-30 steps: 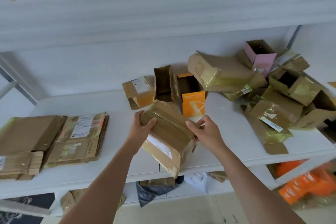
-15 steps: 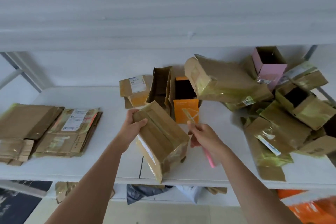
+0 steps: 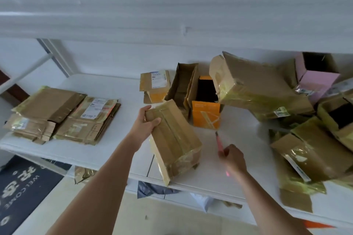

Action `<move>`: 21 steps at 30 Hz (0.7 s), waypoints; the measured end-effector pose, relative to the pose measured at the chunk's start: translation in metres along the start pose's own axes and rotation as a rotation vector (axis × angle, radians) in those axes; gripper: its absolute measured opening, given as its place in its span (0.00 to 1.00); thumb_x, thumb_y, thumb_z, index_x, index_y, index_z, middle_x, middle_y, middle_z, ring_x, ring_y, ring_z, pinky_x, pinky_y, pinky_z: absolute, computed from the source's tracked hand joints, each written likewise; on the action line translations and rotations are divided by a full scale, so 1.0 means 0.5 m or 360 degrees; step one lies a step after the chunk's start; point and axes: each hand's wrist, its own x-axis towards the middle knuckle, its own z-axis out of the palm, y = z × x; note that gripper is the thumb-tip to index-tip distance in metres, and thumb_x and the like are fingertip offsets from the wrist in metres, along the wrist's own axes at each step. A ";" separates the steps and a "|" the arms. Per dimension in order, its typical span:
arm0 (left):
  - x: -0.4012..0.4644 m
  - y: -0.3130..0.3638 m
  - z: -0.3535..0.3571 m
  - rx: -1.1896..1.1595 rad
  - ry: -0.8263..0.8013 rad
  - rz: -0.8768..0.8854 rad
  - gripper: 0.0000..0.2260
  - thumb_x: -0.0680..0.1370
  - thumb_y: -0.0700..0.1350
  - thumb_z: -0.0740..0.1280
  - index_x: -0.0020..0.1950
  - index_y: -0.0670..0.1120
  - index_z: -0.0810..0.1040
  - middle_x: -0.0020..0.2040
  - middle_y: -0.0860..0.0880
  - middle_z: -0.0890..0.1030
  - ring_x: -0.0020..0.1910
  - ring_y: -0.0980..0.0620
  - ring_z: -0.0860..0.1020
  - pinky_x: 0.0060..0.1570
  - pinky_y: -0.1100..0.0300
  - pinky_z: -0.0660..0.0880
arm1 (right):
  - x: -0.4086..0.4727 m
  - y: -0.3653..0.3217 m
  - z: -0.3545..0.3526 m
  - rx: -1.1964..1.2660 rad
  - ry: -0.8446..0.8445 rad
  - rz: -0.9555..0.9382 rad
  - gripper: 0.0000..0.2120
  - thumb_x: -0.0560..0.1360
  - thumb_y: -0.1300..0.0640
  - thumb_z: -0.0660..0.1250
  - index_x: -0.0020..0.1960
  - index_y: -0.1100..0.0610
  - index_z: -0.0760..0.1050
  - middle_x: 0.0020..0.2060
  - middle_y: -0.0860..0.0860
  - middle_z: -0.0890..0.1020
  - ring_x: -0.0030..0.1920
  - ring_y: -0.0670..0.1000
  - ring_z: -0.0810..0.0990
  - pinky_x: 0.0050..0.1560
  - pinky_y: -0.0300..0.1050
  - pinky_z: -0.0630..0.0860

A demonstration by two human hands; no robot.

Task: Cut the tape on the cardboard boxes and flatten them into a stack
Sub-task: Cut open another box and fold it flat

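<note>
The right hand [image 3: 234,158] is low on the white shelf [image 3: 118,150], just to the right of the taped box [image 3: 174,141]. Its fingers curl around a thin pink cutter [image 3: 219,142]. The cutter's tip points up and away, toward the orange box [image 3: 206,113]. It does not touch the taped box.

The taped box sits tilted on the front edge of the shelf. Brown tape runs down the middle of its top, and the tape is not cut. The left hand [image 3: 144,125] grips the far left corner of this box, with the thumb on top.

Far to the left of the taped box lies a stack of flat boxes [image 3: 63,116], in two piles side by side.

Just behind the taped box stands the orange box, open at the top. Beside it stands an open brown box [image 3: 180,86]. A small box with a white label [image 3: 154,86] sits a bit farther left of that.

To the right of the taped box is a heap of boxes [image 3: 313,131] with shiny yellow tape. A big brown box [image 3: 254,86] leans over the orange box. A pink box [image 3: 315,74] stands open at the back of the heap.
</note>
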 end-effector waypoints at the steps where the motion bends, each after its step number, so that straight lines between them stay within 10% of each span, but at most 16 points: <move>1: -0.001 0.000 0.000 -0.0006 -0.0002 -0.0005 0.25 0.78 0.43 0.70 0.71 0.57 0.65 0.58 0.50 0.72 0.57 0.48 0.76 0.61 0.46 0.76 | -0.014 -0.020 -0.020 0.0139 0.0029 -0.0116 0.07 0.79 0.55 0.66 0.52 0.57 0.71 0.42 0.54 0.82 0.37 0.54 0.81 0.33 0.44 0.74; 4: -0.001 -0.002 0.000 -0.0029 -0.0033 -0.0016 0.23 0.78 0.43 0.70 0.69 0.56 0.65 0.56 0.51 0.74 0.55 0.49 0.77 0.61 0.45 0.76 | -0.063 -0.102 -0.081 0.0467 0.0143 -0.0605 0.07 0.81 0.58 0.64 0.58 0.51 0.70 0.34 0.51 0.79 0.30 0.48 0.79 0.28 0.34 0.73; 7: -0.001 -0.003 0.003 -0.0044 -0.0073 -0.0025 0.19 0.78 0.43 0.70 0.66 0.55 0.67 0.56 0.48 0.75 0.55 0.46 0.78 0.60 0.44 0.77 | -0.097 -0.181 -0.127 0.0585 0.0132 -0.0914 0.10 0.83 0.59 0.59 0.58 0.49 0.76 0.45 0.43 0.79 0.44 0.42 0.80 0.41 0.31 0.76; 11: -0.003 0.003 0.001 -0.0017 -0.0096 -0.0013 0.18 0.78 0.43 0.71 0.63 0.54 0.69 0.57 0.46 0.75 0.57 0.44 0.78 0.59 0.44 0.78 | -0.121 -0.268 -0.144 0.1004 -0.0144 -0.0939 0.21 0.81 0.68 0.58 0.59 0.44 0.77 0.54 0.44 0.78 0.52 0.42 0.79 0.53 0.38 0.79; 21: -0.014 -0.008 -0.050 -0.0043 -0.0248 0.0045 0.18 0.75 0.45 0.74 0.61 0.55 0.72 0.59 0.43 0.77 0.58 0.44 0.78 0.60 0.45 0.78 | -0.132 -0.304 -0.040 0.1144 -0.0020 -0.0900 0.04 0.80 0.54 0.65 0.48 0.50 0.78 0.40 0.47 0.82 0.44 0.46 0.82 0.44 0.38 0.80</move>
